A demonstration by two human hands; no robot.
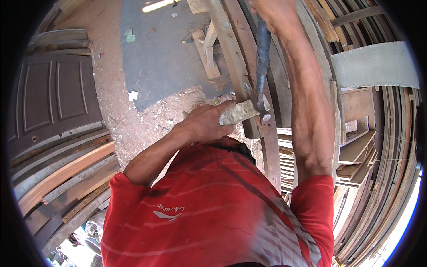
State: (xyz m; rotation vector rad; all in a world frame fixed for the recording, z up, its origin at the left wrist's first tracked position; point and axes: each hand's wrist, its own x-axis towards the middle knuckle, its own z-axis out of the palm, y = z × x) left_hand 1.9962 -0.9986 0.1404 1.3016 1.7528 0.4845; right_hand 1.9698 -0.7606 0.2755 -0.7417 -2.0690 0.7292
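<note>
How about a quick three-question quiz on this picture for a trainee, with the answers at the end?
1. Which hand grips the pale block?

2. True or false: a brown panelled door is on the left side of the picture.

3. What does the right hand hold?
A) a paintbrush
B) a dark bar
C) a coil of rope

Key: 1. The left hand. 2. True. 3. B.
</note>
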